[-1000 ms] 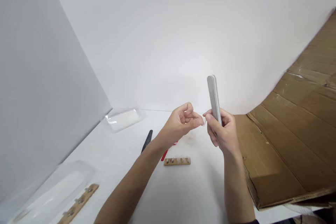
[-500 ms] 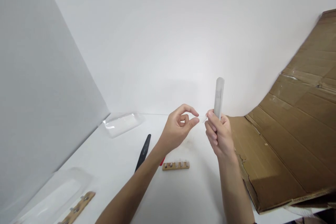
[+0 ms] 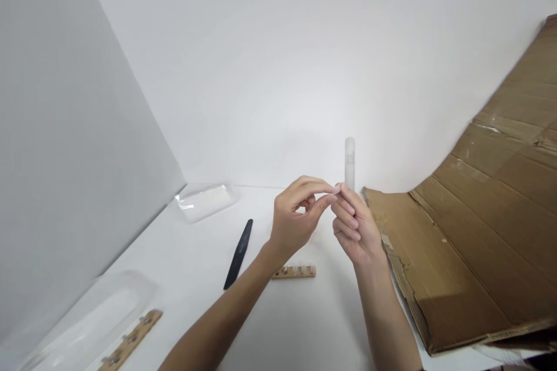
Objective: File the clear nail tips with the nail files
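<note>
A small whitish false nail tip point(image 3: 336, 189) sits between my two hands. The thumb and index finger of my left hand point(image 3: 296, 214) close on it from the left. My right hand point(image 3: 360, 223) touches it with its fingertips. A frosted, translucent nail file point(image 3: 350, 162) with faint print stands upright in my right hand, its lower end hidden behind the fingers. Below the hands lies a short wooden strip point(image 3: 300, 272) carrying several small clear pieces and dark bits, its left end covered by my left forearm.
On the white table, a black nail file point(image 3: 238, 255) lies left of my forearm. Clear plastic trays point(image 3: 204, 203) are at the back left and front left. Another wooden strip point(image 3: 130, 342) with metal clips lies front left. Folded cardboard point(image 3: 470, 232) borders the right side.
My left fingertips have moved right and closed onto the nail tip. My right hand has shifted slightly left, and the translucent file has turned more upright.
</note>
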### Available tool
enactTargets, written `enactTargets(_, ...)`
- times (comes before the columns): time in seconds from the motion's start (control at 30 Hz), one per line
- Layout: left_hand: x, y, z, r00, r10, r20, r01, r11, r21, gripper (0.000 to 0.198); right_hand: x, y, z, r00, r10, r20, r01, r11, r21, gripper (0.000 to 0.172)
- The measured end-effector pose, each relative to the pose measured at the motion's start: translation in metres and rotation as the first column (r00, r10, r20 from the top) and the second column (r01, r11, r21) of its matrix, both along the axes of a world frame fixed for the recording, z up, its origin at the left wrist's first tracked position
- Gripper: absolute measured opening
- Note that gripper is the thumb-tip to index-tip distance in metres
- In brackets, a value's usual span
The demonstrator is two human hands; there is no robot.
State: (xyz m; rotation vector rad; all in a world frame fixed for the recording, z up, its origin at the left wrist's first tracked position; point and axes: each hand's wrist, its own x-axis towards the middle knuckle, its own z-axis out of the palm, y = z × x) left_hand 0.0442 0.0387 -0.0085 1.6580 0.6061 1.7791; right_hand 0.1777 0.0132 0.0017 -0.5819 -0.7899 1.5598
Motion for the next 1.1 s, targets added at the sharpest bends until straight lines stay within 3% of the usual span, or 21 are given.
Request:
enactTargets(0.17, 0.001, -0.004, 0.0, 0.992, 0.108, 0.066, -0.111, 0.993, 0.047, 0.008, -0.006, 0.0, 0.0, 0.996, 0.079, 0.044, -0.079, 0.997, 0.011, 0.055)
enactTargets(0.23, -0.002, -0.004, 0.003, 0.984, 0.12, 0.13, -0.12, 0.993, -0.005, 0.008, -0.008, -0.003, 0.001, 0.994, 0.024, 0.109, -0.03, 0.998, 0.053, 0.044)
enactTargets(0.33, -0.008, -0.001, 0.01, 0.979, 0.042, 0.2, -0.014, 0.99, -0.138, 0.02, -0.01, -0.009, 0.002, 0.954, -0.11, 0.278, 0.055, 0.978, 0.2, 0.034)
enactTargets(0.47, -0.014, 0.002, 0.015, 0.968, -0.048, 0.245, 0.098, 0.976, -0.195, 0.032, -0.009, -0.022, 0.006, 0.822, -0.288, 0.491, 0.112, 0.928, 0.356, 0.049)
enactTargets(0.53, -0.016, 0.002, 0.016, 0.969, -0.042, 0.245, 0.091, 0.977, -0.194, 0.033, -0.007, -0.028, 0.008, 0.748, -0.355, 0.562, 0.115, 0.902, 0.417, 0.051)
enactTargets(0.67, -0.017, -0.001, 0.015, 0.97, -0.029, 0.243, 0.077, 0.979, -0.188, 0.033, -0.005, -0.034, 0.008, 0.59, -0.418, 0.691, -0.005, 0.854, 0.521, 0.053)
enactTargets(0.77, -0.016, -0.004, 0.015, 0.971, -0.025, 0.239, 0.068, 0.983, -0.171, 0.034, -0.005, -0.035, 0.004, 0.517, -0.481, 0.709, -0.011, 0.824, 0.566, 0.053)
enactTargets(0.93, -0.012, -0.008, 0.015, 0.974, -0.093, 0.205, 0.114, 0.989, -0.092, 0.032, -0.009, -0.039, 0.0, 0.568, -0.525, 0.634, 0.031, 0.783, 0.622, 0.054)
enactTargets(1.1, -0.02, -0.005, 0.014, 0.957, -0.116, 0.266, 0.14, 0.988, -0.072, 0.029, -0.008, -0.04, 0.004, 0.585, -0.465, 0.665, -0.035, 0.804, 0.593, 0.053)
